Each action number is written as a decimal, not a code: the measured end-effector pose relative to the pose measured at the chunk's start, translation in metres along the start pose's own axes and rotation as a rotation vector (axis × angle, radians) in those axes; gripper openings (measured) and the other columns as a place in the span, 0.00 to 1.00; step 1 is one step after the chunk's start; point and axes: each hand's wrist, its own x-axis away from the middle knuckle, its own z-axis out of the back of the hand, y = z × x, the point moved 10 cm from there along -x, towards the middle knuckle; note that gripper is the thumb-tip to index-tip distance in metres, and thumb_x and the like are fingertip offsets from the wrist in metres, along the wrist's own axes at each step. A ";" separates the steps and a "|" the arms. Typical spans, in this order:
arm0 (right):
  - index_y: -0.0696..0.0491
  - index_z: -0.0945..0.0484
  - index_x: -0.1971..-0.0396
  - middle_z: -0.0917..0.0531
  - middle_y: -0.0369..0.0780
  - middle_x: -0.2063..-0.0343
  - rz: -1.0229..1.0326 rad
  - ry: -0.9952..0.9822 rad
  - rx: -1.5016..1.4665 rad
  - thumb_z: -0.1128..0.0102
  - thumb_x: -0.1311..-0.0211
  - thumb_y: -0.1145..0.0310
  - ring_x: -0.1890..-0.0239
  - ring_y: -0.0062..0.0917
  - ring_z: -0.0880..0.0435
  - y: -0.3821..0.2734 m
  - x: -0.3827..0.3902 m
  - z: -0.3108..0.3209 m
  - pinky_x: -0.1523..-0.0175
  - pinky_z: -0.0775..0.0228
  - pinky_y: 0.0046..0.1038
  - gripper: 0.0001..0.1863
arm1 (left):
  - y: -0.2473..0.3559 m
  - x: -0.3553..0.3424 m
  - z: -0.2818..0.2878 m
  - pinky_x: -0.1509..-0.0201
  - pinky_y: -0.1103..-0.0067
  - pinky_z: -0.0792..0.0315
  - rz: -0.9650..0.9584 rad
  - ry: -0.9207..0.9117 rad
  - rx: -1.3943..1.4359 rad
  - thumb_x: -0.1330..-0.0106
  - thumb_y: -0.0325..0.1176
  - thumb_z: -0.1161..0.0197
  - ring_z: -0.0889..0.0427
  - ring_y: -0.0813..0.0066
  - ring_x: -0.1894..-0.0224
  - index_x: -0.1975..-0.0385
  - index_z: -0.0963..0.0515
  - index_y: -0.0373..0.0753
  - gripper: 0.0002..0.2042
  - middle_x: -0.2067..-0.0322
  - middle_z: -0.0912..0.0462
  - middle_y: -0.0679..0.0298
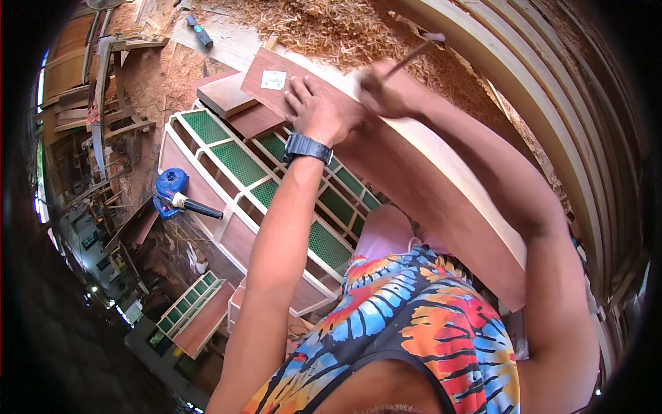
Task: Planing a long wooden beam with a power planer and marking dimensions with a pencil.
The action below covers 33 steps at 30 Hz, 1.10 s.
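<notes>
A long reddish-brown wooden board (pixel 427 186) stands tilted on its edge in front of me, slanting from the upper left to the lower right. A white label (pixel 274 80) is stuck near its far end. My left hand (pixel 318 114), with a dark watch at the wrist, lies on the board beside the label, fingers spread. Close to the board's upper edge my right hand (pixel 386 91) is closed around the thin wooden handle of what looks like a hammer (pixel 414 55). Its small metal head points up and right; motion blurs it slightly.
White frames with green mesh (pixel 234 162) lie left of the board. A blue blower (pixel 172 185) rests there too. A blue-and-black tool (pixel 200 32) lies at the far left, near wood shavings (pixel 324 31). Long timber planks (pixel 565 90) line the right side.
</notes>
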 end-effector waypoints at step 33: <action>0.56 0.21 0.48 0.18 0.49 0.49 -0.517 0.696 -0.059 0.35 0.36 0.75 0.53 0.42 0.14 -0.083 0.462 0.026 0.50 0.18 0.34 0.17 | 0.166 0.195 -0.083 0.39 0.57 0.29 -0.328 -0.006 -0.049 0.38 0.52 0.32 0.26 0.40 0.43 0.54 0.20 0.24 0.31 0.47 0.28 0.35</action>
